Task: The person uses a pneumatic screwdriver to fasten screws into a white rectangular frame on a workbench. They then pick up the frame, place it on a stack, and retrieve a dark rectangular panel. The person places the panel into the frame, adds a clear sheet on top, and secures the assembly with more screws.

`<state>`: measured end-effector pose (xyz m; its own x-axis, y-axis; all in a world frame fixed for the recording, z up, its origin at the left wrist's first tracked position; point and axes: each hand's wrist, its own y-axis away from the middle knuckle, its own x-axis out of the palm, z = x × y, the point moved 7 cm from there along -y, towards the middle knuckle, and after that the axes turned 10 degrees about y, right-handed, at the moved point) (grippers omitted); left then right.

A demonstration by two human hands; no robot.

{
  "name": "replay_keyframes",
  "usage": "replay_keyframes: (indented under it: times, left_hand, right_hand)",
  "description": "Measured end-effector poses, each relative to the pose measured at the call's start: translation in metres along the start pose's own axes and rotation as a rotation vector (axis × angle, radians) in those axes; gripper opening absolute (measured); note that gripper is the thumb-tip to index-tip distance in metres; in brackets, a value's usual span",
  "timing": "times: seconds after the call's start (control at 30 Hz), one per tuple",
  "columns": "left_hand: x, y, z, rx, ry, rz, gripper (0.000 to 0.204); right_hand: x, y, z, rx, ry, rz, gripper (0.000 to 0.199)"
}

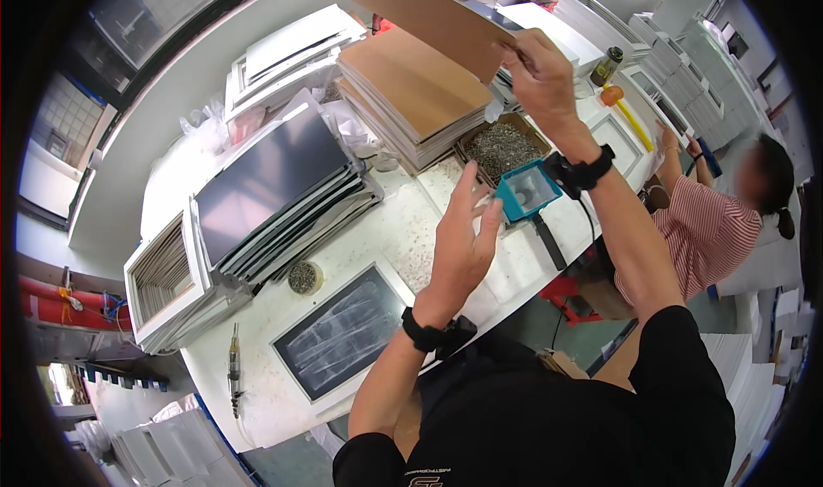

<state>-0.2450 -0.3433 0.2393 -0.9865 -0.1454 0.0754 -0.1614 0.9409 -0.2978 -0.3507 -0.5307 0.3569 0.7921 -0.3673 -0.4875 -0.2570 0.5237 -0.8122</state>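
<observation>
My right hand [542, 80] is raised, pinching the corner of a thin brown backing board [429, 20] that hangs tilted above a stack of similar brown boards [420, 80]. My left hand [463, 247] is open over the table, fingers stretched up and holding nothing. Just right of its fingertips lies a teal tool with a boxy head [529, 191] and a black handle. Behind that sits a cardboard box of small metal screws [506, 150]. Below my left hand, a white frame [287, 350] with a dark, streaked panel [343, 333] rests flat on the white table.
Dark glossy panels [274, 187] lie stacked at left beside piled white frames [159, 277]. A round tub of screws [304, 278] and an electric screwdriver [234, 371] stand nearer. A bottle [607, 65] is at the far right; a person in a striped shirt [707, 225] sits beyond.
</observation>
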Motion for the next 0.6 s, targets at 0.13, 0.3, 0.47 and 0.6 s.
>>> replay_keyframes:
  times: [0.13, 0.3, 0.47, 0.6]
  left_hand:
    - [-0.083, 0.085, -0.018, -0.039, 0.602, -0.193, 0.064]
    - [-0.234, 0.265, -0.01, -0.093, 0.534, -0.749, 0.078]
    - [-0.236, 0.419, -0.047, -0.494, 0.637, -0.961, 0.059]
    - [-0.204, 0.544, -0.05, -0.732, 0.329, -1.045, 0.058]
  right_hand:
    - [-0.074, 0.044, 0.093, -0.362, -0.028, -0.037, 0.025]
    - [-0.114, 0.129, 0.17, -0.564, -0.364, 0.348, 0.032]
    - [-0.104, 0.226, 0.208, -0.764, -0.641, 0.568, 0.034]
    - [-0.093, 0.299, 0.208, -0.664, -0.747, 0.816, 0.043]
